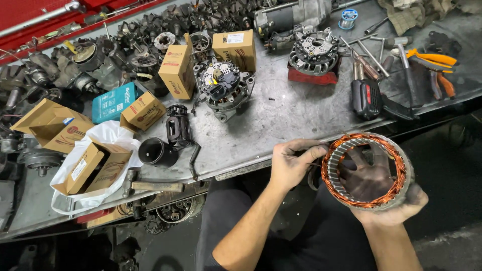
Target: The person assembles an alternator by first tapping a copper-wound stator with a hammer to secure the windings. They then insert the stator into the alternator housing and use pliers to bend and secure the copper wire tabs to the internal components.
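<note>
- The white plastic bag (pixel 108 138) lies at the left of the metal workbench (pixel 286 118); an open cardboard box (pixel 93 168) sits inside it. I cannot see what the box holds.
- Near it stand more cardboard boxes; one open box (pixel 50 123) at the far left looks empty, and the two upright boxes (pixel 178 70) behind are shut.
- A black cup-shaped part (pixel 155 151) stands just beside the bag, its mouth open; the inside is dark.
- An alternator (pixel 223 88) rests in the middle of the bench, well apart from the hands.
- The left hand (pixel 291 163) pinches the rim of the stator ring (pixel 369 170) with thumb and fingers closed on its left edge.
- The ring is in front of the bench edge, above the person's lap. It looks heavy and stiff in its steel core, but the copper windings seem delicate, so I judge the outer steel band is the safe place to hold.
- The right hand (pixel 389 206) supports the ring from below, fingers curled around the outside.
- Pliers with orange handles (pixel 434 62) lie at the far right.
</note>
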